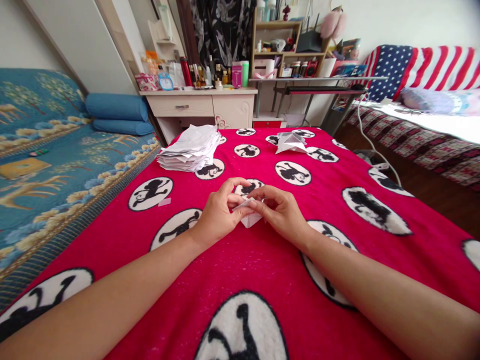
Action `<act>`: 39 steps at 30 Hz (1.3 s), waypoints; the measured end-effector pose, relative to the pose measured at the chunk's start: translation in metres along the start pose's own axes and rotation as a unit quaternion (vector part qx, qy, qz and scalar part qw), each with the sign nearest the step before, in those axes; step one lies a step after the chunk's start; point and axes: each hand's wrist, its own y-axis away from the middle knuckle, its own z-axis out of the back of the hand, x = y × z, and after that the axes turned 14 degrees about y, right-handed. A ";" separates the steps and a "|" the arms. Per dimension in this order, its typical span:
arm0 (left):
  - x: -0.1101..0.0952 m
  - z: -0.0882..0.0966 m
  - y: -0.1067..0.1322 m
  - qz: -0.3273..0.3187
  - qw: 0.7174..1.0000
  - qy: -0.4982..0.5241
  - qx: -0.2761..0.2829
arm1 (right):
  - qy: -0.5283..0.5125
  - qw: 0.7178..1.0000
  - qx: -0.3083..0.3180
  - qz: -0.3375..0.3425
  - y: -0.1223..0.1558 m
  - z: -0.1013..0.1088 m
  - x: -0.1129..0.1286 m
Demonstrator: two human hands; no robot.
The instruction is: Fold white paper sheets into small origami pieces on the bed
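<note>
Both hands meet over the middle of a red blanket printed with black-and-white monkey circles. My left hand and my right hand pinch a small folded white paper piece between their fingertips; most of it is hidden by the fingers. A stack of white paper sheets lies at the far left of the blanket. A folded white paper shape sits at the far middle. A tiny paper scrap lies to the left of my left hand.
A blue patterned bed with blue bolsters runs along the left. Behind stand a white dresser crowded with bottles and a desk with shelves. A flag-patterned sofa is at the right, with a white cable on the floor.
</note>
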 end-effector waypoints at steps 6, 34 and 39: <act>0.006 0.000 -0.004 0.107 0.986 0.119 0.035 | -0.054 0.994 -0.085 -0.039 -0.001 0.000 0.001; -0.007 0.012 -0.004 -0.056 0.976 -0.189 -0.089 | 0.007 0.990 0.124 -0.062 0.001 -0.005 0.002; -0.003 0.007 -0.004 -0.051 0.980 -0.186 -0.036 | 0.020 0.997 0.057 -0.043 0.000 -0.005 0.002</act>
